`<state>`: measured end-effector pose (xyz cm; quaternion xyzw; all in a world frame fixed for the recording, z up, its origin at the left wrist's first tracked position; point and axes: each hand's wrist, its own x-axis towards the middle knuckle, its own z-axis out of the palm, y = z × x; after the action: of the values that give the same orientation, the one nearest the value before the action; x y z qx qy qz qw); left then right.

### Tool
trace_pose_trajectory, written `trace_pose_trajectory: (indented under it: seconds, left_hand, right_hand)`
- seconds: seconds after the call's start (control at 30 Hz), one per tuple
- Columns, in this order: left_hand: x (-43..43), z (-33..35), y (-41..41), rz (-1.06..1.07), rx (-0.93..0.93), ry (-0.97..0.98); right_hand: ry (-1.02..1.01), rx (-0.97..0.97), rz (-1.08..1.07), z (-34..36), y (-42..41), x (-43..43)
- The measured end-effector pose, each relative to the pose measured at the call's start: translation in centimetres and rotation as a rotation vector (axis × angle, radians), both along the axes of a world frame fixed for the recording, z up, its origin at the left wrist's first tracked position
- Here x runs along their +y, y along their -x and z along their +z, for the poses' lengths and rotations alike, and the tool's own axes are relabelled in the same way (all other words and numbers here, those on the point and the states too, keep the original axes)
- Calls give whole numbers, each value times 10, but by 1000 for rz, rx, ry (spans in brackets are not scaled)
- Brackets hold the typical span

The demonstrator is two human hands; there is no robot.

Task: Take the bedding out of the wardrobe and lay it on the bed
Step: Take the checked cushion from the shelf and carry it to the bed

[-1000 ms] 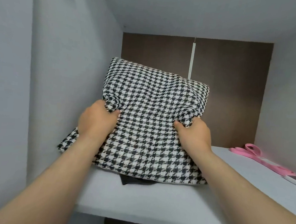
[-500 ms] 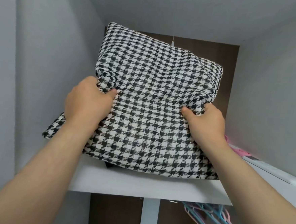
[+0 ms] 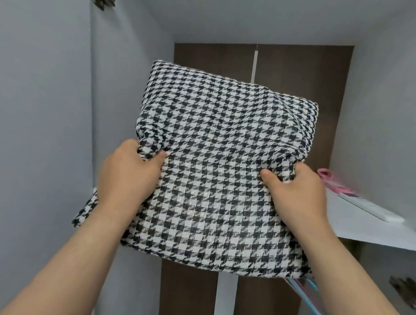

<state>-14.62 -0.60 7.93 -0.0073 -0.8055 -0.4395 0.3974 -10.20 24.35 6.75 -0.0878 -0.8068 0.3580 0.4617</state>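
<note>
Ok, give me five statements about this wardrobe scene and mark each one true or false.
1. The left hand and the right hand both grip the bedding. True.
2. The bedding is plain pink. False: it is black-and-white houndstooth.
3. A white remote lies on the shelf at the right. True.
4. The right hand holds the hangers. False: the hangers are below the shelf, in no hand; the right hand grips the bedding.
5. A pink thing lies on the shelf behind the remote. True.
</note>
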Motion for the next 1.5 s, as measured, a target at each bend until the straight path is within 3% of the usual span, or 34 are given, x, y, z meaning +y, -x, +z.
trace_pose_trajectory:
  seconds: [0.07, 0.37, 0.63, 1.27, 1.5]
  left_hand:
    - [17, -29, -66, 72, -40, -5]
    - [12, -79, -114, 113, -63, -76]
    - [-10, -81, -169, 187, -99, -53]
    - [-134, -92, -378, 359, -76, -123]
    - [-177, -93, -476, 595, 1, -135]
  right_hand:
    - [8, -79, 101, -24, -54, 14]
    - [48, -84, 165, -65, -85, 13]
    - [99, -110, 239, -76, -129, -10]
    - [117, -134, 440, -81, -279, -149]
    - [151, -46, 724, -90, -319, -207]
